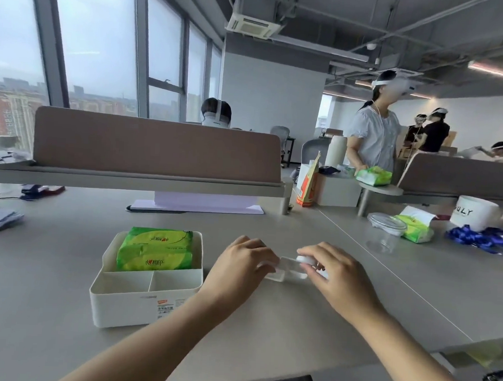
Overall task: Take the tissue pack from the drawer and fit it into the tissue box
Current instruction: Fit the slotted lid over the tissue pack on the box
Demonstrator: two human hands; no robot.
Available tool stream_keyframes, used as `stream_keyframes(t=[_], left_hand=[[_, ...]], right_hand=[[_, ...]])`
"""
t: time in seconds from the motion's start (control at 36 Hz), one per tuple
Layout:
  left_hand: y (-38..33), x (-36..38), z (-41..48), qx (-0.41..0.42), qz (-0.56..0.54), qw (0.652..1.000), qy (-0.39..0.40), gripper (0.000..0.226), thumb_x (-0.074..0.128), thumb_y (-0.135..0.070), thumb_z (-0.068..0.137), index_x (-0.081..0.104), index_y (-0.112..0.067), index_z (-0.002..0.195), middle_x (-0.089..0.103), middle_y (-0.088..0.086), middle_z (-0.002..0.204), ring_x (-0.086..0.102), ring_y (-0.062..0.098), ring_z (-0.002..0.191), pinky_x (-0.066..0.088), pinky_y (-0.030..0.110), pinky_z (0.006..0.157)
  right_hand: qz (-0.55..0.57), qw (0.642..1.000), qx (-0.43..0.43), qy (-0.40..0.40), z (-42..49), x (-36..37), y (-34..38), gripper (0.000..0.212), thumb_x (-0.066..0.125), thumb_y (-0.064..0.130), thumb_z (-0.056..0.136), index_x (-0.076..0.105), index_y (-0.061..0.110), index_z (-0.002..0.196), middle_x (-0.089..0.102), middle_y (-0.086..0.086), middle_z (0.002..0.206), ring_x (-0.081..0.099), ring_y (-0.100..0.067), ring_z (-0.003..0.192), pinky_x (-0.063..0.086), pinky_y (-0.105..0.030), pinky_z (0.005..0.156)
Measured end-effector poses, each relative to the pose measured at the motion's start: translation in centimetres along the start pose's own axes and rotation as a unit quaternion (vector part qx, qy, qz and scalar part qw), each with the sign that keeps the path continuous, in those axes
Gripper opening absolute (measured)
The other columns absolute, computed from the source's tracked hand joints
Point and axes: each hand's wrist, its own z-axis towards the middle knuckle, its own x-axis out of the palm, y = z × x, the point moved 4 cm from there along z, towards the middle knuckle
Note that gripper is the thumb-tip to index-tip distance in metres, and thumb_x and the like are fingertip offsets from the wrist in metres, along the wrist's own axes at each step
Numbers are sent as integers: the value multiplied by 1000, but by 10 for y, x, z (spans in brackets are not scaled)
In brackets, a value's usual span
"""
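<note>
- Lower centre of the frame: left hand (242,265) and right hand (334,274), each grip closed on a small clear plastic lid (288,269) just above the grey tabletop (266,331).
- Left of centre: green plastic tissue pack (155,251) sits in the rear compartment of the white rectangular plastic tissue box (139,304).

three green tissue packs (154,250), one white tissue box (139,301), two hands (240,265).

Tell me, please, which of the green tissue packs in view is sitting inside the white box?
The green pack left of both hands, in the white box's large rear compartment. The other two lie loose on desks at right.
</note>
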Motion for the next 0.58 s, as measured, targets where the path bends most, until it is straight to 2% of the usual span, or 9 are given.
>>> stream_keyframes(t=[0.11,0.22,0.33,0.39,0.44,0.5,0.58], left_hand=[[-6,-6,16,44,-6,999,12,10,70,-23,81,75,-27,89,71,-10,93,55,15,83,41,19,74],[-5,-10,21,59,-12,998,13,9,70,-23,81,75,-25,88,70,-11,91,56,16,80,43,22,74],[1,-20,20,42,-9,999,-20,14,69,-31,82,74,-30,95,70,-14,96,57,14,89,46,28,81],[4,-27,18,29,12,998,-47,24,66,-38,82,70,-34,106,67,-18,106,55,12,101,43,31,89],[6,-35,16,23,33,996,-76,40,64,-47,82,60,-39,121,59,-19,125,46,9,119,37,31,101],[7,-46,14,12,33,994,-107,60,65,-51,79,44,-41,135,39,-17,147,29,11,137,25,34,113],[11,-62,11,-23,11,990,-139,89,73,-48,73,21,-41,146,10,-13,159,5,16,147,13,41,118]], right_hand=[[-56,998,-26,27,14,-3,-1,26,76,22,78,70,27,103,65,8,84,58,-17,77,47,-29,63],[-48,998,-44,17,22,-6,1,13,75,20,79,73,26,91,63,9,77,59,-16,72,50,-31,58],[-16,1000,-15,6,31,-9,8,4,72,22,83,71,26,84,61,8,76,58,-14,70,48,-31,57],[3,1000,9,-16,39,-14,12,4,72,23,83,72,26,81,59,8,73,54,-11,64,47,-32,55],[21,999,22,-44,49,-21,16,3,73,23,82,73,25,80,56,8,69,51,-10,59,46,-32,52],[46,995,37,-75,61,-29,20,3,73,23,82,75,22,82,56,8,68,51,-10,56,45,-30,51],[81,987,62,-128,79,-40,29,6,73,21,83,77,18,87,54,11,67,51,-4,55,42,-23,54]])
